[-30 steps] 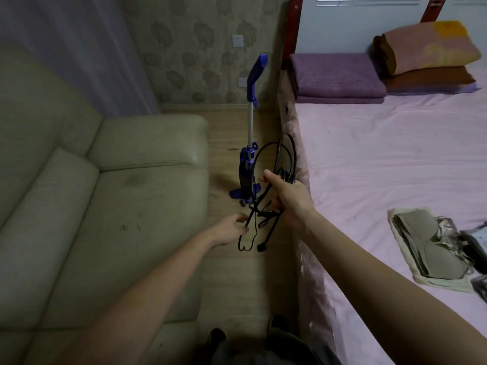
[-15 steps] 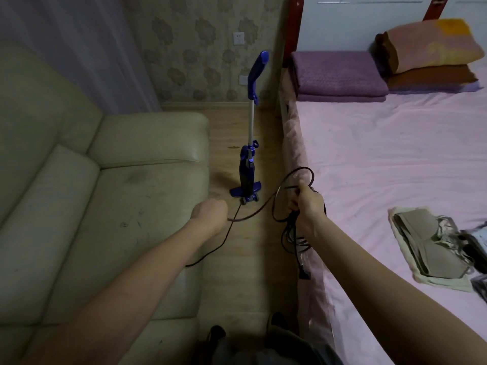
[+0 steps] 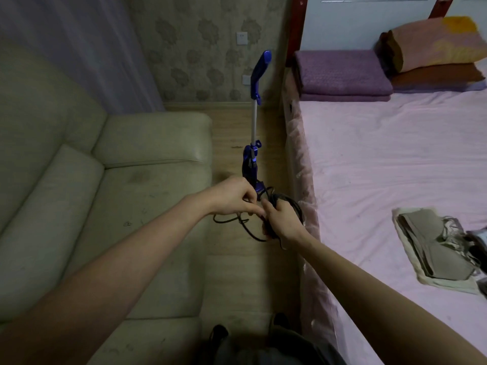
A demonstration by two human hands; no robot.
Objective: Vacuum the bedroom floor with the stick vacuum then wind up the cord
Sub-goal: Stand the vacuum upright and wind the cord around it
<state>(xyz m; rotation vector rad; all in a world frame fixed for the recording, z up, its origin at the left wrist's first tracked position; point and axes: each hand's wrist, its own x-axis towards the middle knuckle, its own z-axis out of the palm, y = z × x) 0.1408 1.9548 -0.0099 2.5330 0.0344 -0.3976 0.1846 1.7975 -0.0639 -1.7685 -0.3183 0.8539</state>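
A blue stick vacuum [image 3: 253,133] stands upright on the wooden floor [image 3: 237,272] in the aisle between sofa and bed. Its black cord [image 3: 245,227] is gathered into loops in front of its base. My right hand [image 3: 283,219] grips the bundle of loops, which partly hides inside the fist. My left hand [image 3: 234,197] pinches a strand of the cord just left of the right hand, fingers curled. A few loose loops hang below both hands.
A pale green sofa [image 3: 105,206] fills the left side. A bed with a pink sheet [image 3: 382,167] runs along the right, with folded purple blankets [image 3: 340,72], pillows [image 3: 432,46] and a cloth bundle [image 3: 434,246]. A wall socket [image 3: 241,38] is on the far wall.
My two hands were spread apart with the cord stretched between them; the left hand has come right to meet the right hand, adding another loop to the bundle.
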